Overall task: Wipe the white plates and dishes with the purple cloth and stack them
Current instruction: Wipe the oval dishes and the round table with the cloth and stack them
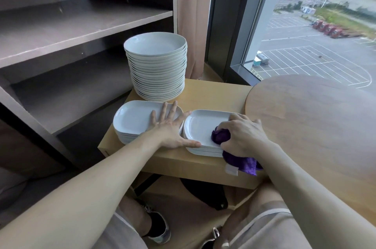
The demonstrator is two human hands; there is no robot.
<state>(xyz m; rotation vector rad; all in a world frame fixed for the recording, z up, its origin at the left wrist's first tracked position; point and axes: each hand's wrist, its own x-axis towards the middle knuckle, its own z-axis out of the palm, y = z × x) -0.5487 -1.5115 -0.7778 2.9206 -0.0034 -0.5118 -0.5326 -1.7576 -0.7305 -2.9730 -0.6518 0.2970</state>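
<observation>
Left hand [168,126] flat, palm down, fingers spread wide, thumb stretched out to the right; right hand [242,132] curled, knuckles up, fingers bunched around crumpled purple cloth [220,135]; both bare forearms extended forward

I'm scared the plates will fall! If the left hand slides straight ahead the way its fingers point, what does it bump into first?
Probably the tall stack of round plates. The left hand lies flat on the left stack of rectangular dishes, fingers aimed toward that tall stack just beyond; depth is hard to judge.
</observation>
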